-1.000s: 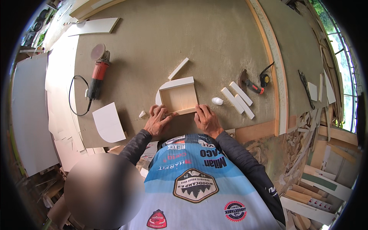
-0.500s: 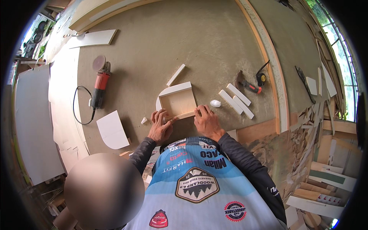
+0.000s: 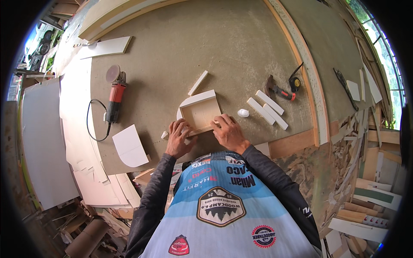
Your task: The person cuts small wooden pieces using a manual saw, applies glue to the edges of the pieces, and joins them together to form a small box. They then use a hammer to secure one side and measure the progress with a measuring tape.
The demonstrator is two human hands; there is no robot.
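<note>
A small, shallow wooden box (image 3: 201,113) lies on the bench before me, bare wood inside and white along its far edge. My left hand (image 3: 179,136) grips its near left corner, fingers bent over the edge and thumb along the near side. At the right end of that near side, my right hand (image 3: 230,132) pinches the thin wooden strip (image 3: 201,130) with curled fingers. Its fingertips hide that corner. A curved white panel edge shows beside the box's left side. Just beyond the box lies a narrow white strip (image 3: 198,83).
Right of the box are a white bottle (image 3: 243,113), several white strips (image 3: 261,111), a hammer (image 3: 282,92) and a tape measure (image 3: 294,84). At left lie a corded angle grinder (image 3: 115,96) and a round-cornered white panel (image 3: 130,146). A long rail (image 3: 303,64) bounds the bench's right.
My right hand has slid a little left along the box's near edge. The left hand keeps its place at the corner with its fingers shifted slightly. The whole view has moved slightly.
</note>
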